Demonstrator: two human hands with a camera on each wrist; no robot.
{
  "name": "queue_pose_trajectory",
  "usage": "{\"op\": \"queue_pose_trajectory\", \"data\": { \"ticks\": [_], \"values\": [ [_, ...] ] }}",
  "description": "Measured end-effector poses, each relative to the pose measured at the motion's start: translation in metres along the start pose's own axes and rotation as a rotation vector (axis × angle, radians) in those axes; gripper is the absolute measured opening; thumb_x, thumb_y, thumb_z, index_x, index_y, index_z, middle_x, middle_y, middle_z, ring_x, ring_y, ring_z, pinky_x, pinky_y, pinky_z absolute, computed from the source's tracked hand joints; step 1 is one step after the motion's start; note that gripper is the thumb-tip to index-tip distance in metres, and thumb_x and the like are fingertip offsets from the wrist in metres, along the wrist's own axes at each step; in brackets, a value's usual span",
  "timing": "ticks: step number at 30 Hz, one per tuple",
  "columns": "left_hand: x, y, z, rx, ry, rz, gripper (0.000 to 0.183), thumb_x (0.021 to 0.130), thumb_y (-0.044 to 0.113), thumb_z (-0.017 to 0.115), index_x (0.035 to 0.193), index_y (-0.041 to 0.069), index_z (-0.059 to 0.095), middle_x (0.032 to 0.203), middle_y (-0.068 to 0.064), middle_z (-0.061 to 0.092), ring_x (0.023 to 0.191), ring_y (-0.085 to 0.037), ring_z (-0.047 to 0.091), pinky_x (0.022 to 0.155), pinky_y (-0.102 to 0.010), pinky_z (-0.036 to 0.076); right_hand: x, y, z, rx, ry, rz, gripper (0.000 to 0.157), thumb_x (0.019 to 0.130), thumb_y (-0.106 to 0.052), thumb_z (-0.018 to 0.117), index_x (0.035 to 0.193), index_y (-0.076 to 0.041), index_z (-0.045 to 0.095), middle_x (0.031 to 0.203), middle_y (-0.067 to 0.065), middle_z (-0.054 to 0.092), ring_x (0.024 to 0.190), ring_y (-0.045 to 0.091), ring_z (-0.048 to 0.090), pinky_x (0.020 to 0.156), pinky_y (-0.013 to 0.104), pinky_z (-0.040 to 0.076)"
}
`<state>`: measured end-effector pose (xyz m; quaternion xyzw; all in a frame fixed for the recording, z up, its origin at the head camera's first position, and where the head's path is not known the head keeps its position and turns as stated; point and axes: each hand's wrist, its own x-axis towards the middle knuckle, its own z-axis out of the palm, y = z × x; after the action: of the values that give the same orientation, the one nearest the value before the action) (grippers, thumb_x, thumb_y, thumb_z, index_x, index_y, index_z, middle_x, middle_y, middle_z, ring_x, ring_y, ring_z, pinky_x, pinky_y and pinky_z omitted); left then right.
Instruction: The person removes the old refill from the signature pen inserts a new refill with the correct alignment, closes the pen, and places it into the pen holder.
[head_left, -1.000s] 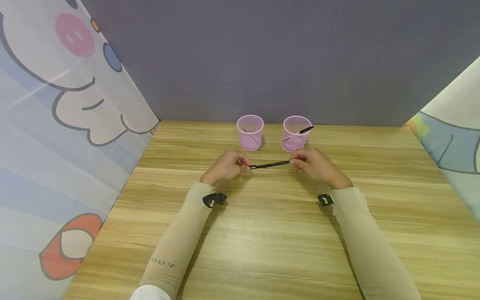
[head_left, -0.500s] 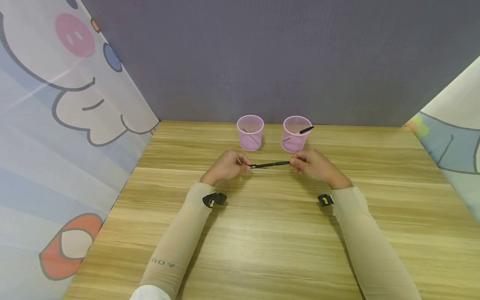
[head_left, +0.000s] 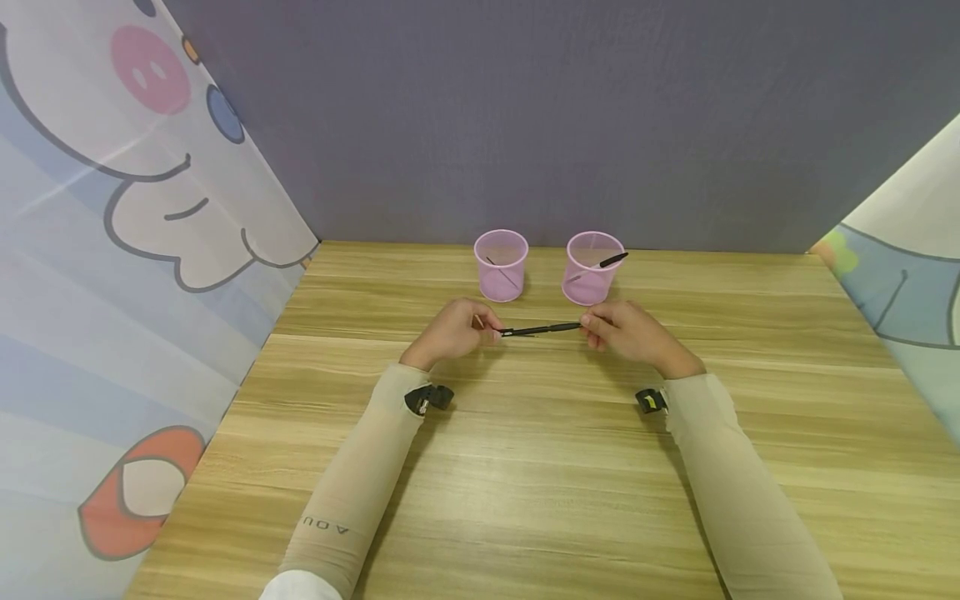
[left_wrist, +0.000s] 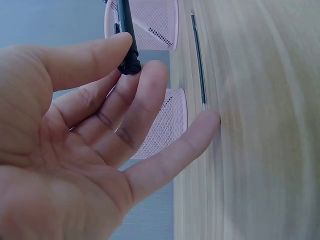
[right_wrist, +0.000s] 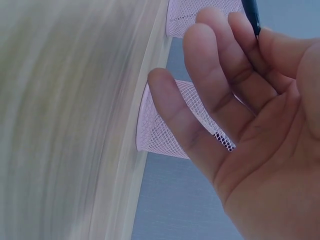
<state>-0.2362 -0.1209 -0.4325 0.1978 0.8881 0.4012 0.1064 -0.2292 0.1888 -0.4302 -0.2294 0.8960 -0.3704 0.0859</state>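
A black pen point(head_left: 540, 330) is held level between the two hands, above the wooden table. My left hand point(head_left: 456, 331) pinches its clip end between thumb and fingers, the little finger stretched toward the table in the left wrist view. At the opposite, tapered end, the thumb and fingertips of my right hand point(head_left: 626, 332) pinch the pen; its other fingers are loosely bent. A thin dark pen refill point(left_wrist: 199, 60) lies on the table beneath the pen, partly hidden by the left little finger.
Two pink mesh pen cups stand behind the hands. The left cup point(head_left: 501, 285) holds a thin dark stick; in the right cup point(head_left: 585, 290) leans a white pen with a black end point(head_left: 613, 260). A grey wall point(head_left: 570, 125) rises behind the table point(head_left: 540, 500).
My right hand has shifted very slightly to the right. The left hand and the cups look the same.
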Motion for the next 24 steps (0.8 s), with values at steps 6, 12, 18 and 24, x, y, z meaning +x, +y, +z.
{"op": "queue_pose_trajectory", "data": {
  "ticks": [6,12,18,24],
  "values": [
    [0.0002,-0.0001,-0.0004,0.005,-0.001,0.010,0.007,0.091,0.009,0.075,0.097,0.009,0.078,0.086,-0.004,0.071,0.071,-0.012,0.059,0.062,-0.025,0.048,-0.0003,-0.0010,-0.0002,0.011,-0.006,0.013,0.032,0.108,-0.016,0.050,0.090,0.002,0.069,0.074,0.009,0.068,0.065,0.014,0.063,0.062,0.027,0.053],
    [-0.0004,0.0011,-0.0010,0.000,-0.005,0.006,0.006,0.091,0.008,0.075,0.097,0.008,0.078,0.086,-0.005,0.071,0.070,-0.013,0.059,0.062,-0.025,0.048,-0.0005,-0.0011,-0.0012,0.002,-0.003,0.031,0.033,0.109,-0.019,0.050,0.092,0.000,0.071,0.075,0.009,0.069,0.066,0.016,0.064,0.063,0.027,0.052],
    [-0.0006,0.0009,-0.0009,-0.003,-0.006,0.002,0.006,0.091,0.009,0.075,0.096,0.009,0.078,0.085,-0.005,0.071,0.070,-0.013,0.059,0.062,-0.025,0.049,-0.0015,0.0000,-0.0033,0.001,-0.016,0.019,0.031,0.108,-0.024,0.052,0.098,0.000,0.070,0.078,0.010,0.069,0.070,0.019,0.064,0.064,0.029,0.051],
    [0.0000,-0.0006,-0.0006,-0.002,0.002,0.009,0.006,0.091,0.008,0.075,0.096,0.008,0.078,0.086,-0.005,0.071,0.070,-0.013,0.059,0.062,-0.025,0.049,-0.0025,0.0023,-0.0039,0.048,-0.021,0.025,0.015,0.100,-0.012,0.064,0.108,0.000,0.067,0.089,0.012,0.070,0.074,0.018,0.064,0.066,0.028,0.052]
  ]
}}
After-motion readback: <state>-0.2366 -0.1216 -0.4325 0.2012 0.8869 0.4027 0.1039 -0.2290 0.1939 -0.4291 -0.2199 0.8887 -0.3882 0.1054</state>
